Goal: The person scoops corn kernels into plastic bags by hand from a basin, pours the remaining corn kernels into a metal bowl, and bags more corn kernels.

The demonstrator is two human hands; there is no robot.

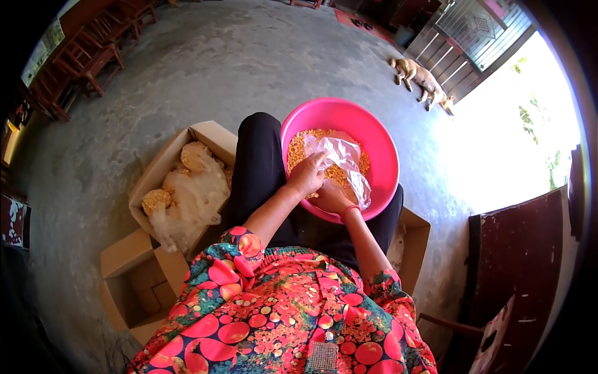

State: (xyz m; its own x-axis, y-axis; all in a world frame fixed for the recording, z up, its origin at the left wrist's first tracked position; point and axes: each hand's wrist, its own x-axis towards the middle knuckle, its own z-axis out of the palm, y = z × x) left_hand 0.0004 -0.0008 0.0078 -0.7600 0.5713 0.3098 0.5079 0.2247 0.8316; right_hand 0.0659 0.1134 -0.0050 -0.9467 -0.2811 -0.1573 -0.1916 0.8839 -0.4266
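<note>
A pink basin (383, 143) rests on my lap, holding many small orange-yellow pieces (299, 149). Over them, inside the basin, is a clear plastic bag (342, 153). My left hand (306, 174) is closed on the bag's near left edge, its fingers pinched together. Beside it, lower and to the right, my right hand (331, 196) reaches into the basin at the bag's opening. Its fingers are hidden by the plastic and by my left hand, and a red band circles the wrist.
At left, a cardboard box (152, 168) holds plastic bags (193, 199) of similar pieces. Below it stands an open carton (128, 255); another box (414, 249) is right of my leg. A dog (423, 81) lies near the doorway. Wooden chairs (90, 59) line the upper left.
</note>
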